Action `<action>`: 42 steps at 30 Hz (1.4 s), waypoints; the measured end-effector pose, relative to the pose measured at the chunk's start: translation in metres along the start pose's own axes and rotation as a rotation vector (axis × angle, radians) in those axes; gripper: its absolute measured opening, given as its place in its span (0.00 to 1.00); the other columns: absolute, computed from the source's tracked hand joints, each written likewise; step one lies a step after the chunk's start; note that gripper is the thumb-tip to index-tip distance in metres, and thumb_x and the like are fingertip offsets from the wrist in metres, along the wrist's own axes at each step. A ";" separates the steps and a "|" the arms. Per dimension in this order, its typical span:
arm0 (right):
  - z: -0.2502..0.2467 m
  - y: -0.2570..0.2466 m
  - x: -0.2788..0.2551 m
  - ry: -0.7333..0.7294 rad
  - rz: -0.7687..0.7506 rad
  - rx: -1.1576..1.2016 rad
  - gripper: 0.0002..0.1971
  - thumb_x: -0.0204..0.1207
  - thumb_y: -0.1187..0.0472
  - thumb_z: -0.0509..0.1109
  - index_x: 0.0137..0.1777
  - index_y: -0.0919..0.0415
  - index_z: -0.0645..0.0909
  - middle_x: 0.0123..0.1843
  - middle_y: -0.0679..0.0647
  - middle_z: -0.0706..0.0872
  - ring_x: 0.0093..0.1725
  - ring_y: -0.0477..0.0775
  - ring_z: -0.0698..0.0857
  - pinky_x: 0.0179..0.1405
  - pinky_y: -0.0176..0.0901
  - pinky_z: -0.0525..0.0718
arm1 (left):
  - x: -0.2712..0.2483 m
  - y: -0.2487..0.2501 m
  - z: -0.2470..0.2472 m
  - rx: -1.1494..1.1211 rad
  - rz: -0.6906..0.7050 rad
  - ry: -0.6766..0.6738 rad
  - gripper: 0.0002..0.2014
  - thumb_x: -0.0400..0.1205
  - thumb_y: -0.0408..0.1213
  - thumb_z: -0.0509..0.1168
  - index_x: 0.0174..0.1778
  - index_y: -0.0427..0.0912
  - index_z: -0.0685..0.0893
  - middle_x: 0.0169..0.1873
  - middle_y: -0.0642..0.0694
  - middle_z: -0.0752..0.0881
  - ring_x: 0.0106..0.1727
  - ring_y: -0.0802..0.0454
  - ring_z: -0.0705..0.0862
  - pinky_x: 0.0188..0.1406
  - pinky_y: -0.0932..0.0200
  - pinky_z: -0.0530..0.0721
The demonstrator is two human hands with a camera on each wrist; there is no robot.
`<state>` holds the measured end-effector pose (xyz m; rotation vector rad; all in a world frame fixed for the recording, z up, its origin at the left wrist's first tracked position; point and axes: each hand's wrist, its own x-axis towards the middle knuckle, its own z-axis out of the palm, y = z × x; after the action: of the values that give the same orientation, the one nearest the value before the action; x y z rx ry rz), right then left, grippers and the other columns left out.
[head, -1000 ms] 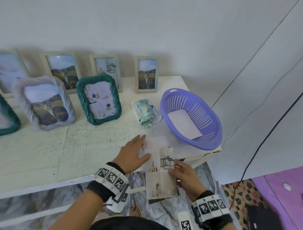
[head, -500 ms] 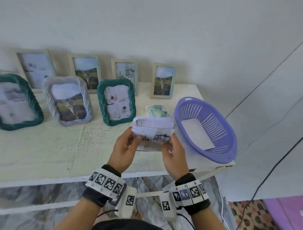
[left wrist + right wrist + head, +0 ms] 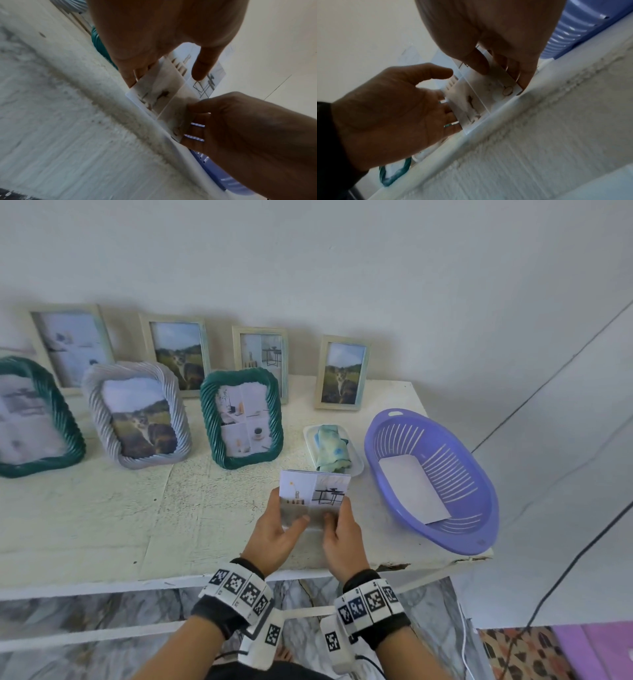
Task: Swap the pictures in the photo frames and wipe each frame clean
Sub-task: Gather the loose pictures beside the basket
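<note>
Glossy printed pictures (image 3: 313,497), a thin stack, sit at the lower centre of the frame, pinched between the left hand (image 3: 274,534) and the right hand (image 3: 344,537) above the counter (image 3: 102,518). Both hands grip the stack by its lower edge, thumbs on the front. This looks like the swapping step: next, one print should be separated and carried to a frame, perhaps the green frame (image 3: 241,419) just above.

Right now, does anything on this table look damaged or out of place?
Yes: the table's front edge is chipped and cracked below the purple basket, which overhangs that edge. The frames stand upright.
</note>
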<state>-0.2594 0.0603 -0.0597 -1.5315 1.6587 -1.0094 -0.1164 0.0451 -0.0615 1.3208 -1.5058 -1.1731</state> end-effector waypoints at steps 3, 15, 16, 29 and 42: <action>-0.018 0.000 0.004 0.015 -0.043 -0.019 0.03 0.85 0.67 0.59 0.54 0.59 0.70 0.37 0.46 0.80 0.35 0.41 0.80 0.36 0.45 0.78 | 0.003 0.009 -0.001 -0.099 -0.010 -0.043 0.23 0.78 0.53 0.69 0.64 0.45 0.75 0.45 0.58 0.85 0.48 0.66 0.84 0.53 0.59 0.82; -0.220 -0.024 0.063 0.015 0.105 -0.347 0.03 0.80 0.65 0.58 0.50 0.63 0.72 0.48 0.69 0.82 0.47 0.71 0.81 0.45 0.63 0.83 | 0.049 0.049 0.062 -0.066 -0.125 -0.271 0.14 0.84 0.46 0.65 0.64 0.47 0.81 0.48 0.48 0.89 0.46 0.57 0.89 0.43 0.62 0.83; -0.231 -0.017 0.075 -0.009 0.153 -0.416 0.05 0.80 0.65 0.58 0.53 0.64 0.72 0.49 0.70 0.82 0.49 0.72 0.81 0.47 0.62 0.83 | 0.053 0.050 0.069 -0.071 -0.159 -0.290 0.15 0.84 0.47 0.65 0.64 0.47 0.80 0.48 0.48 0.89 0.46 0.56 0.89 0.44 0.60 0.84; -0.210 0.012 0.135 -0.513 0.345 -0.841 0.26 0.81 0.61 0.64 0.79 0.65 0.67 0.78 0.60 0.72 0.74 0.61 0.74 0.69 0.49 0.75 | 0.062 0.070 0.104 -0.331 -0.316 -0.305 0.07 0.85 0.36 0.65 0.51 0.37 0.75 0.48 0.41 0.84 0.38 0.53 0.89 0.32 0.60 0.88; -0.237 0.024 0.084 0.028 0.165 -0.873 0.17 0.82 0.58 0.63 0.69 0.60 0.79 0.66 0.62 0.80 0.63 0.64 0.78 0.60 0.51 0.77 | 0.088 0.066 0.096 -0.264 -0.295 -0.218 0.08 0.86 0.37 0.62 0.57 0.37 0.76 0.55 0.43 0.83 0.43 0.48 0.90 0.35 0.59 0.89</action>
<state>-0.4849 0.0024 0.0382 -1.8369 2.3624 -0.1874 -0.2373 -0.0271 -0.0231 1.2939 -1.2742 -1.6894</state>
